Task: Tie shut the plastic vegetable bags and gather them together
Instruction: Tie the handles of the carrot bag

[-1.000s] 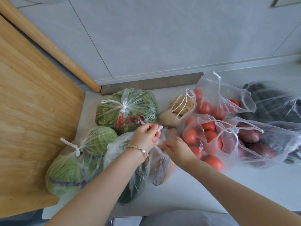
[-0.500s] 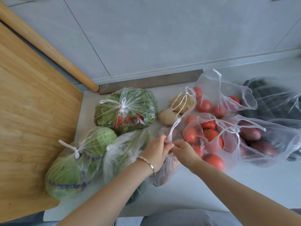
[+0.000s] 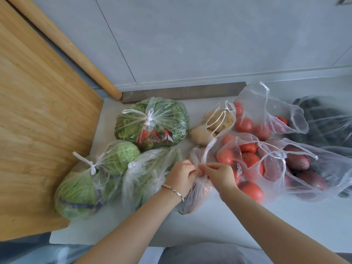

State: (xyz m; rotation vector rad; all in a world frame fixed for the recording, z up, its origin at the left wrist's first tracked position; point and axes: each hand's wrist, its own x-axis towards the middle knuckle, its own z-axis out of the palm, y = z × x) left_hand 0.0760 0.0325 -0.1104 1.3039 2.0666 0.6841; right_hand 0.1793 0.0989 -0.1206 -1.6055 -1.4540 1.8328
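My left hand (image 3: 181, 177) and my right hand (image 3: 219, 174) meet over a small clear bag (image 3: 198, 193) with orange contents, both pinching its twisted handles at the neck; one handle strip (image 3: 208, 150) sticks up. On the left lie three knotted bags: leafy greens (image 3: 152, 122), cabbages (image 3: 85, 181) and a green vegetable bag (image 3: 146, 172). On the right, open bags hold potatoes (image 3: 215, 124), tomatoes (image 3: 245, 164), more tomatoes (image 3: 266, 115) and purple sweet potatoes (image 3: 304, 168).
A wooden board (image 3: 38, 130) covers the counter's left side, with a wooden rolling pin (image 3: 62, 42) leaning against the grey wall. A dark vegetable bag (image 3: 327, 122) lies far right. The white counter (image 3: 266, 225) runs bare along the front edge.
Both hands have come together at the small bag's neck, the left hand dropping down from a raised pull. The handle strip now stands up between them.
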